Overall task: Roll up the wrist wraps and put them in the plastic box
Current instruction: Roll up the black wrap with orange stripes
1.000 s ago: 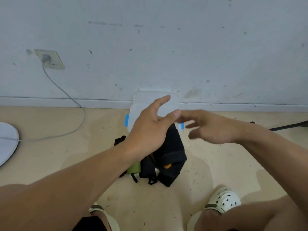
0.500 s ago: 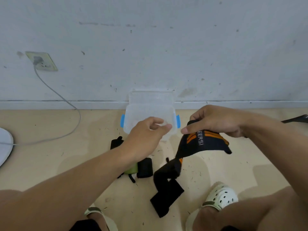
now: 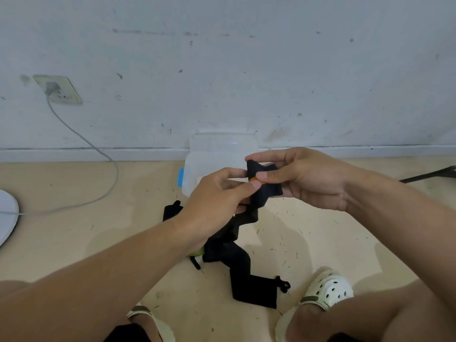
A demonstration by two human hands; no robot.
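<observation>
Above the floor [image 3: 74, 243], just in front of the plastic box [image 3: 209, 159], I hold one black wrist wrap [image 3: 246, 267] between both hands. My left hand [image 3: 217, 203] pinches its top edge with thumb and forefinger, and my right hand [image 3: 306, 178] pinches the same end from the other side, fingers curled round the fabric. A sliver of orange shows where our fingertips meet; no lettering on the wrap can be read from this angle. Its free length hangs down in zigzag folds, and the tail end with its thumb loop [image 3: 282, 285] lies on the floor near my right sandal [image 3: 330, 290]. More wraps [image 3: 172, 211] lie behind my left forearm, mostly hidden, with a bit of green showing. The box stands against the wall [image 3: 222, 70], clear with a blue clasp [image 3: 180, 177] on its left side, its lid open and leaning back; my hands cover part of it, and I cannot tell what is inside. Off to the left, a grey cable [image 3: 98, 149] runs from a wall socket [image 3: 58, 90] down toward a white round base [image 3: 7, 218].
</observation>
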